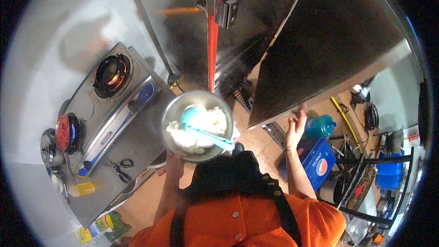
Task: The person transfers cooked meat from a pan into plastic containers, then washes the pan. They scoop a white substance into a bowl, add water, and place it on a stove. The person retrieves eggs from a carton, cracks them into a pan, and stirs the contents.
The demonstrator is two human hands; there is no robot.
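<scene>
My left hand (175, 163) grips the lower left rim of a round stainless steel bowl (168, 109), held before my apron. White, lumpy food (181, 137) fills part of the bowl; glare hides its detail. A turquoise plastic ladle (209, 137) lies in it, its handle over the near right rim. My right hand (295, 130) is raised, fingertips at the near edge of a large steel door panel (325, 48); whether the fingers grip it is unclear. Ahead, a metal latch fitting (223, 8) crosses a red strip (215, 41) on a steel cabinet front.
On the left counter (144, 144) stands a two-burner gas stove (87, 109), one burner (112, 75) glowing. A pan (63, 132) with reddish contents, scissors (121, 171) and a yellow bottle (82, 189) are nearby. At right are a blue Pepsi crate (319, 164), teal jug (320, 126) and metal rack (377, 160).
</scene>
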